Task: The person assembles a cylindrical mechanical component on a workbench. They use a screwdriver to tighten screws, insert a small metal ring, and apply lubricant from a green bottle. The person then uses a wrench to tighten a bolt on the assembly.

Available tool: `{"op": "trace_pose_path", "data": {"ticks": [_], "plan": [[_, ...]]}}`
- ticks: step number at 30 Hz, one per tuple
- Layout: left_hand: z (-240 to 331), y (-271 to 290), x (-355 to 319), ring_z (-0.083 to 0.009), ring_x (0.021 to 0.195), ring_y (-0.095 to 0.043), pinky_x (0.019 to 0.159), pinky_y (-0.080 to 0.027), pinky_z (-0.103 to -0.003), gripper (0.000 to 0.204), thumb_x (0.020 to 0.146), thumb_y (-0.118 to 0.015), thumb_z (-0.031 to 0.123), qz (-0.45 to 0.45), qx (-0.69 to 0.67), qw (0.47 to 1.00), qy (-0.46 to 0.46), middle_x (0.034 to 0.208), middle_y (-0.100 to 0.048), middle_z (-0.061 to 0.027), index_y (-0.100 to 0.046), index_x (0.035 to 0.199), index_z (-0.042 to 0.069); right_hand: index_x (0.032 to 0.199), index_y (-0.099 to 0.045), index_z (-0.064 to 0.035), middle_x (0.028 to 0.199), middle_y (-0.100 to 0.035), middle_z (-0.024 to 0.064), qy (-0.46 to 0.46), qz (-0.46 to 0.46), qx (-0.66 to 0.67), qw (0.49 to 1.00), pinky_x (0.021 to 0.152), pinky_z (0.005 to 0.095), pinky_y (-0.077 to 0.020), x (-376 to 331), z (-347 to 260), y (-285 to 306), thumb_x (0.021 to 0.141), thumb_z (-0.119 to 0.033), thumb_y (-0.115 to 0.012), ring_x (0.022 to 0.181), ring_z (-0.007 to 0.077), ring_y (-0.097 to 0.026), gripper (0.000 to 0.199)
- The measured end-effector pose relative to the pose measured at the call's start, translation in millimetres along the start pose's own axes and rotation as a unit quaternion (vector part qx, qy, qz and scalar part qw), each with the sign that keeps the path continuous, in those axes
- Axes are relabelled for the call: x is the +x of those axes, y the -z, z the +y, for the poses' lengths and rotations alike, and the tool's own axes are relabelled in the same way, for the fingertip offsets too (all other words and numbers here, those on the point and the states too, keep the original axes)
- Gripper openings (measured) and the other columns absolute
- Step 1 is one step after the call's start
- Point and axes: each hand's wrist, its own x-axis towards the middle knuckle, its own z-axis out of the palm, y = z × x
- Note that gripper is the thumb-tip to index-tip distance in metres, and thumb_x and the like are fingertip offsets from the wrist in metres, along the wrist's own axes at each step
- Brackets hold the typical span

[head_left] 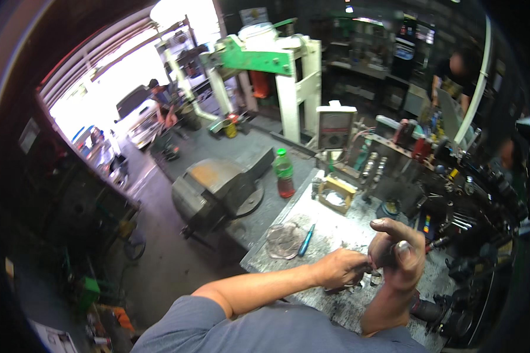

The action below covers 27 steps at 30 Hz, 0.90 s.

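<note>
over the near edge of the steel bench (330, 232) we see both hands meet. left hand (340, 267) is curled, fingertips pinched on a small metal part (372, 274); right hand (399, 254) cups round it, thumb up. can't tell the part's shape. teal screwdriver (305, 240) and clear plastic bag (283, 240) lie just left, nr the bench's left edge. bench vise (215, 191) and red drink bottle (284, 173) sit beyond; open floor to the left.

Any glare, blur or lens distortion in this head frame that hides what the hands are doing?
Head view: doorway blown out white; fisheye bends the edges, dark rim; left hand and right hand fairly sharp at the workbench, but the small part between them is too tiny to identify.
</note>
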Motion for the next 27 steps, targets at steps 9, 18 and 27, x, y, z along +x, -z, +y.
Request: {"op": "trace_pose_path", "data": {"ticks": [9,18,27], "plan": [[-2.4,-10.2,2.2,-0.0447,0.094,-0.075,0.081,-0.060,-0.051,0.020,0.101,-0.073,0.011,0.066,-0.012,0.997,-0.037,0.097,-0.076,-0.0212,-0.074,0.120,0.005,0.098,-0.072,0.0057,0.065,-0.058,0.0077,0.093,0.147,-0.033,0.984,0.046,0.0266,-0.0329,-5.5,12.6,-3.2,0.107,-0.049,-0.070,0.048,0.0086,-0.045,0.056],[-8.1,-13.6,4.6,-0.0423,0.090,-0.073,0.077,-0.058,-0.051,0.017,0.097,-0.077,0.010,0.080,-0.008,0.994,-0.077,0.093,-0.073,-0.0157,-0.070,0.112,0.004,0.108,-0.071,0.0156,0.071,-0.067,0.0196,-0.085,-0.379,0.412,0.825,0.053,0.0417,-0.0550,67.5,14.4,39.4,0.107,-0.031,-0.074,0.056,0.0304,-0.065,0.046],[-12.2,-20.2,4.5,-0.0375,0.087,-0.072,0.079,-0.055,-0.050,0.021,0.094,-0.076,0.012,0.079,-0.024,0.994,-0.064,0.090,-0.071,-0.0121,-0.070,0.112,0.006,0.074,-0.071,0.0034,0.060,-0.061,0.0090,-0.009,-0.389,0.328,0.861,0.045,0.0333,-0.0379,68.6,16.3,29.4,0.101,-0.042,-0.074,0.045,0.0211,-0.054,0.053]]}}
